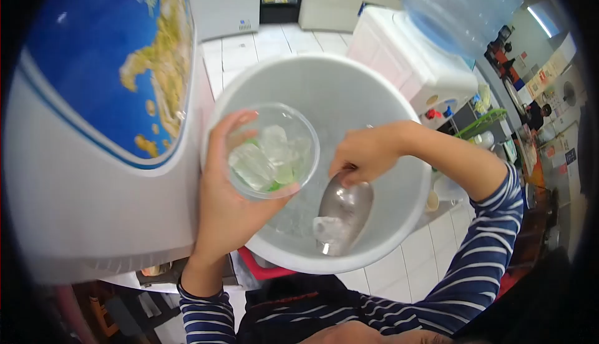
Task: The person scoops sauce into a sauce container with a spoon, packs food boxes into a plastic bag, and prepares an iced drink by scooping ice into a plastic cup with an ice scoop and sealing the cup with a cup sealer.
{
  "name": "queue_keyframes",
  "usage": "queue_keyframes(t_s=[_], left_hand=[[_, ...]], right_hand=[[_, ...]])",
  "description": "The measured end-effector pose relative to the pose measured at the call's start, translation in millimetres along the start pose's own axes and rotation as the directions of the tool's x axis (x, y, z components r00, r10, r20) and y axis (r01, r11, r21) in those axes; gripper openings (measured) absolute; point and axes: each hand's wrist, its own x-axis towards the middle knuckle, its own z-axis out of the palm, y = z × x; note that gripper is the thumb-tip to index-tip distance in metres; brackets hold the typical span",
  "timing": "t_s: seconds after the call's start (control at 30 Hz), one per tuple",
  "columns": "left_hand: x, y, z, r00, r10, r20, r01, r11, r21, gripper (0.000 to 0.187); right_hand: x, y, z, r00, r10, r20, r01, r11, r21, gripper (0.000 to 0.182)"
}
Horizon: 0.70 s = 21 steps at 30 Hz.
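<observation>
My left hand (221,188) is wrapped around a clear plastic cup (306,178), with the thumb and fingers on its sides. Inside the cup lie several ice cubes (253,164) and some green pieces. A metal ice scoop (349,203) is gripped by my right hand (368,153), its bowl angled down and toward me. One or more chunks of ice (329,226) rest at the scoop's lower end. Both hands are over a large white bucket (331,69), which has more ice at its bottom, partly hidden by the cup and hand.
A large white machine with a blue panel (81,44) stands close on the left. Right of the bucket is a water dispenser (405,57) with a big blue bottle (468,0). Chest freezers (224,4) line the back. Another person (536,114) is far right.
</observation>
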Motion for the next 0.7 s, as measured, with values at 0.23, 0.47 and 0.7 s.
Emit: queue_keyframes(t_s=[0.23,0.47,0.7], left_hand=[[-4,4,-3,0.978,-0.047,0.204,0.051,0.999,-0.015,0.084],[-4,1,-3,0.961,-0.043,0.274,0.060,0.997,-0.055,0.085],[-7,-5,-4,0.980,0.044,0.194,-0.038,0.999,-0.035,0.084]], right_hand=[[-89,-33,-64,0.955,0.258,-0.148,-0.226,0.952,0.205,0.021],[-82,-67,-95,0.699,0.520,-0.491,-0.659,0.735,-0.160,0.022],[-107,-108,-96,0.492,0.540,-0.683,-0.817,0.558,-0.146,0.022]])
